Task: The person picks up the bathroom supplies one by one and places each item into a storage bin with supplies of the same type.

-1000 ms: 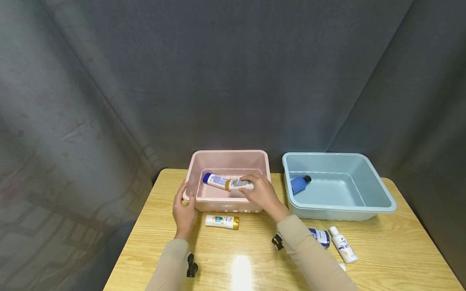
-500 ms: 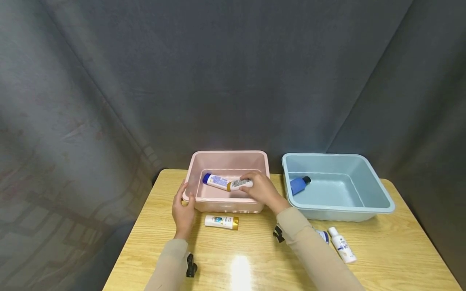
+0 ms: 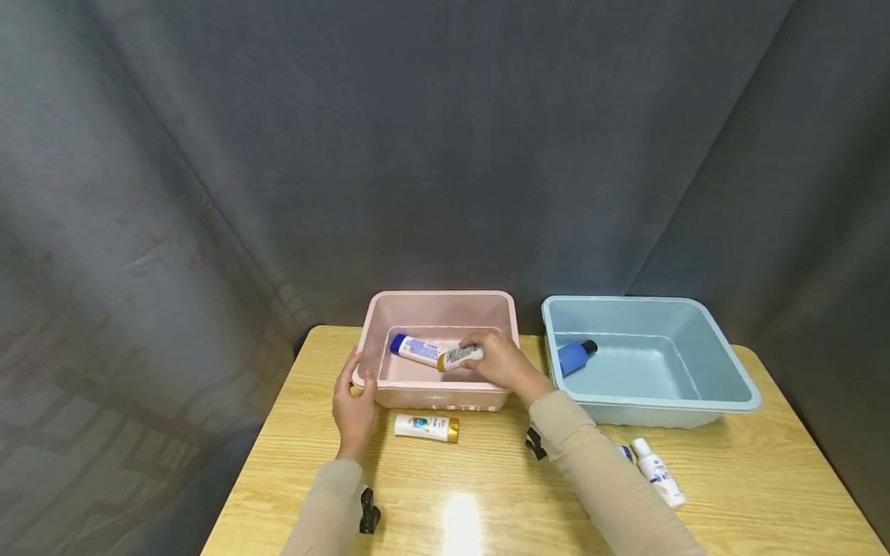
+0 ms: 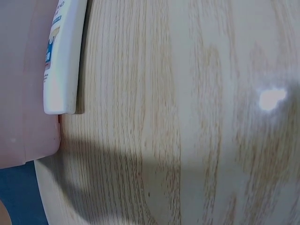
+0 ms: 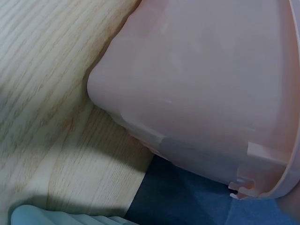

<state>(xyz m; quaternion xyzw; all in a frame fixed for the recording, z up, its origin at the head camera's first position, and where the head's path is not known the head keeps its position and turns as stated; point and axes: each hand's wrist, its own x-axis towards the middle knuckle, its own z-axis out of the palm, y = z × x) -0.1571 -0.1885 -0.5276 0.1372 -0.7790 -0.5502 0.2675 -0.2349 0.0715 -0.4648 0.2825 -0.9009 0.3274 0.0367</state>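
My left hand [image 3: 353,405] grips the near left corner of a pink plastic bin [image 3: 438,398], thumb and fingers at its rim. Inside the bin, my right hand [image 3: 502,361] pinches a white tube with a gold cap [image 3: 459,357], cap pointing left. A second white tube with a blue cap [image 3: 417,350] lies on the bin floor, its right end close to the gold cap. In front of the bin a white tube with a gold cap [image 3: 426,427] rests on the table; its end [image 4: 63,89] also shows in the left wrist view. The right wrist view shows the bin's side wall [image 5: 197,84], not the tube.
To the right stands a light blue bin [image 3: 667,403] with a blue bottle with a black cap [image 3: 573,357] inside. A white bottle [image 3: 659,472] lies on the wooden table [image 3: 278,463] near the right sleeve, which partly hides a blue-and-white container [image 3: 625,452]. A dark curtain hangs behind.
The held tube has turned slightly in the right hand, its gold cap swinging toward the bin's near side. The left hand keeps its grip on the bin. The head view has shifted slightly.
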